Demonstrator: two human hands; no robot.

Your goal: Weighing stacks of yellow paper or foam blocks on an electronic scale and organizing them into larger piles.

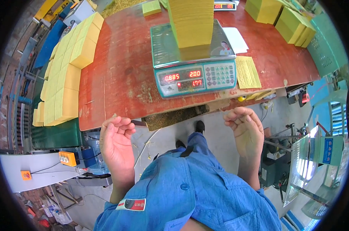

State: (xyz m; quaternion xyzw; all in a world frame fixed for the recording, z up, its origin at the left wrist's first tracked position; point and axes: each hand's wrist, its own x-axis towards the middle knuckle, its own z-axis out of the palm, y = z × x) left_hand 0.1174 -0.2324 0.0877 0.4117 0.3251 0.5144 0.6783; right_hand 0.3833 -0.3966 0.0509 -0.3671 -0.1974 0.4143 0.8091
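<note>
My left hand (pixel 118 138) is raised in front of the red table's near edge, fingers loosely curled and apart, with nothing in it. Palm turned inward, my right hand (pixel 245 129) hovers at about the same height, also bare and half curled. Between and beyond them stands a teal digital scale (pixel 195 79) with lit red digits. On its metal pan rests a tall stack of yellow paper (pixel 192 25), whose top runs out of view. A thin yellow sheet or small pile (pixel 248 72) lies right of the scale. Neither hand touches anything.
Blocks of stacked yellow paper (pixel 66 82) line the left side of the red table (pixel 120 69). More yellow stacks (pixel 294 25) stand at the far right, near a green perforated panel (pixel 328 46). White paper (pixel 236 39) lies beside the scale. A second scale (pixel 224 5) shows behind.
</note>
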